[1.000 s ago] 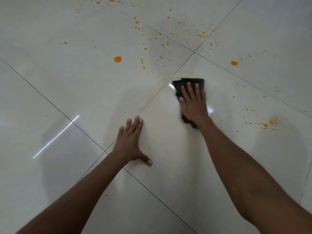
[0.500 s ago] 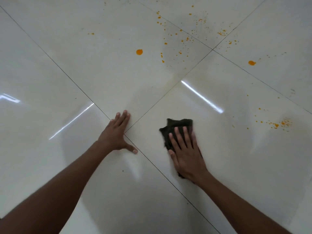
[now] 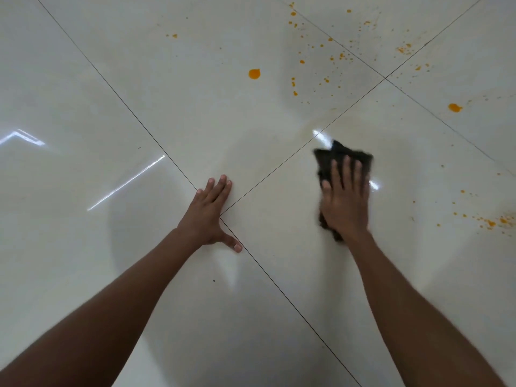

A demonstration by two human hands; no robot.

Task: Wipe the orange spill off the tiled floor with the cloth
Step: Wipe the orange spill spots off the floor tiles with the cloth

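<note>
Two hands are on the tiled floor (image 3: pixel 83 79), and only one is working. Nearest, the left hand (image 3: pixel 208 216) lies flat as a brace where the grout lines cross, fingers (image 3: pixel 220 188) straight and close together, thumb spread to the side, holding nothing; it has kept this position over the last second. Further out and to the right, the right hand (image 3: pixel 344 203) presses the dark cloth (image 3: pixel 344 153) flat against the tile. Its fingers are extended over the cloth, not curled round it; cloth edges project beyond the fingertips and below the wrist.

Change: half a second ago the cloth was drawn back close to the left hand; it has now been pushed forward and to the right again, close to where it lay one second ago. This indicates a repeated back-and-forth stroke over one tile. The tile under and around the cloth shows a faint smear but no distinct drops, so this patch is judged largely clean.

The orange spill (image 3: pixel 321 60) is still scattered beyond the cloth's leading edge and well apart from it: a large drop (image 3: pixel 254 74) ahead and to the left, another drop (image 3: pixel 454 107) to the far right, and a cluster of specks (image 3: pixel 491 222) to the right of the working hand. Judgement: most of the task remains; later strokes must reach further forward and right.
</note>
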